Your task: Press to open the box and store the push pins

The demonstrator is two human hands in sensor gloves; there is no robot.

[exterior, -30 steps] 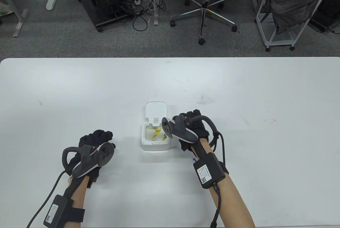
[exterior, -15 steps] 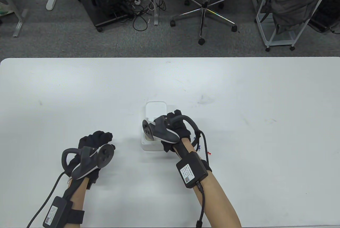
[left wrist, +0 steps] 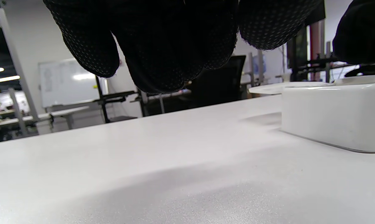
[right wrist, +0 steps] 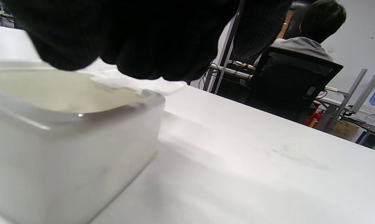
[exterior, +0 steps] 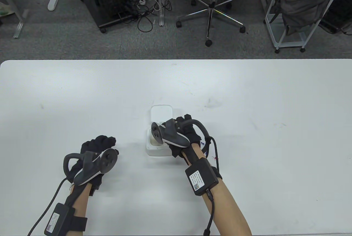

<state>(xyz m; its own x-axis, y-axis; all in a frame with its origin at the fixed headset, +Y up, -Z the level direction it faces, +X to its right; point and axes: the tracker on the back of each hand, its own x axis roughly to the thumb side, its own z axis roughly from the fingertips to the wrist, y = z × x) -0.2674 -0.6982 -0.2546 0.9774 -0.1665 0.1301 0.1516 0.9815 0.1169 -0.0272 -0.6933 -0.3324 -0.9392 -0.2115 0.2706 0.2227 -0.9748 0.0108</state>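
Box: we find the white box near the middle of the tabletop; its lid lies folded back on the far side, so the press-to-open step is judged done.
Right hand, change: one second ago the right hand stood beside the box on its right, leaving yellow and green pins visible inside; half a second ago it had come over the opening; it now covers most of the cavity, shifted only slightly back to the right.
Right fingers: in the right wrist view they hang curled above the open rim; we cannot tell whether they pinch a pin, as the fingertips are hidden.
Pins on tabletop: a red push pin lies just right of the right forearm; a bluish one lies near the wrist; both are small and partly masked, and sit well outside the box.
Left hand: the left hand rests on the tabletop left of the box, apart from it and unmoved over the last second; its fingers are loosely curled and grasp nothing.
Meaning for task: we judge a drop into the box to be under way or just made; storage is incomplete, since loose pins remain outside.
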